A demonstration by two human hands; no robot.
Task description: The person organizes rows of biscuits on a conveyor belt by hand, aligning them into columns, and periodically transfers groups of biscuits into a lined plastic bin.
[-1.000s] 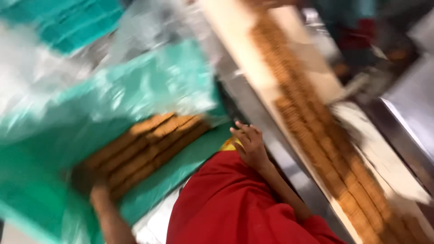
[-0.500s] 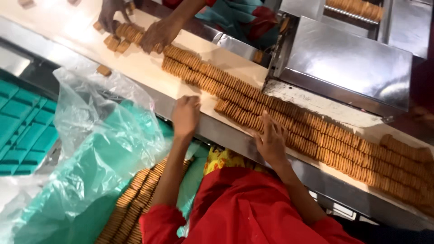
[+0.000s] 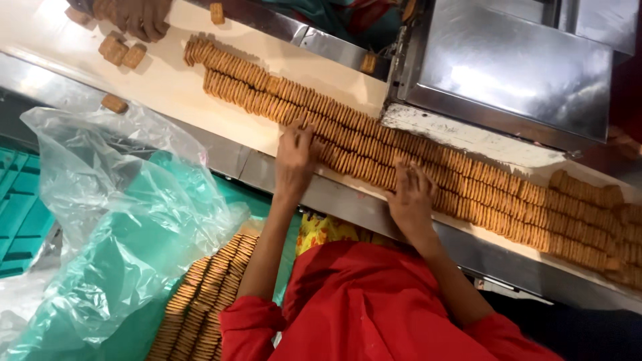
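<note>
So both of the person's hands are up on the pale surface [image 3: 167,80] where the biscuits [image 3: 374,144] run in long rows standing on edge, slanting from upper left down to the right edge. The left hand [image 3: 294,160] lies palm down with its fingers spread a little over the near rows, touching the biscuits, and the right hand [image 3: 411,197] does the same further along the same rows, fingers flat and slightly apart on top of them. Neither hand looks to be pinching or lifting anything, just pressing down on the stack between them. The red sleeves [image 3: 374,307] fill the bottom of the view. Down at lower left there's a green crate [image 3: 27,220] with a crinkly clear plastic bag [image 3: 114,207] lining it, and more biscuits packed in neat rows [image 3: 204,294] inside. At the top left another person's hand [image 3: 137,17] rests on the surface near a few loose biscuits [image 3: 120,52]. A shiny metal box [image 3: 508,63] sits over the surface at upper right, and a metal rail [image 3: 348,200] runs along the near edge.
</note>
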